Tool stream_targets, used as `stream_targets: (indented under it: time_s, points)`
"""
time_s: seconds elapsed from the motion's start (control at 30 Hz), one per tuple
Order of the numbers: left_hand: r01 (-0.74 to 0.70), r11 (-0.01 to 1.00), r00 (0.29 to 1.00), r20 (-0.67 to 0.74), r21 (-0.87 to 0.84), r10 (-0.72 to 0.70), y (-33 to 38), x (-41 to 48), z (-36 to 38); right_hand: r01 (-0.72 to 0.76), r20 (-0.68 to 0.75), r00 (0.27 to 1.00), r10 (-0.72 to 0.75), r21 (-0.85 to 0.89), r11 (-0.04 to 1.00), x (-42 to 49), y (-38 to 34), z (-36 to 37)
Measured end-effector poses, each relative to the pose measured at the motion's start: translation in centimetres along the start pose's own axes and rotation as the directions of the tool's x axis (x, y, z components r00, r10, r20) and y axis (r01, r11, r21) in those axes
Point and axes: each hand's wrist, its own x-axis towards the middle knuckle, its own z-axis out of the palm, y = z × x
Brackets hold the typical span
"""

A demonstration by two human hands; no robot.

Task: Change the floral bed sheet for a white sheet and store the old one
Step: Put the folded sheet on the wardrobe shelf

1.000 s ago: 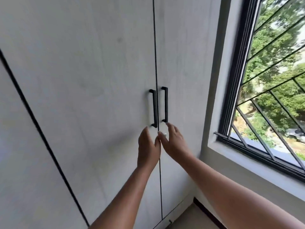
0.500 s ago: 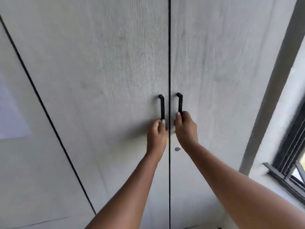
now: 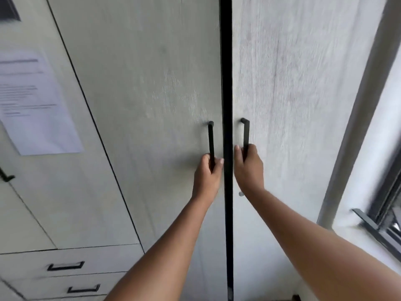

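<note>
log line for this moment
left grip: holds left door handle | right grip: holds right door handle | wardrobe doors: ajar, narrow dark gap | sheets: not in view

The left door and right door look like pale laminate with a faint wood grain, matt and smooth. The left handle and right handle are thin black bars, matt, seemingly metal. At 9 o'clock, a smooth white paper sheet. At 4 o'clock, the window frame is dark matt metal
</note>
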Motion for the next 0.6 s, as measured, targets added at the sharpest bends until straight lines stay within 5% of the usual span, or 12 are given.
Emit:
stream_targets:
  time_s: [0.27,0.6]
  points:
    - [-0.08,0.986,0.97,-0.215,0.147,0.11,1.5,-10.1,-4.6,0.031,-0.13,0.99,-0.061,-0.22,0.975,-7.4,-0.5,-7.2]
    - [0.123,0.951,0.854,-0.518,0.283,0.044,2.4,-19.3,-19.0,-0.136,-0.212,0.975,0.069,-0.319,0.938,-13.0,-0.8,-19.5]
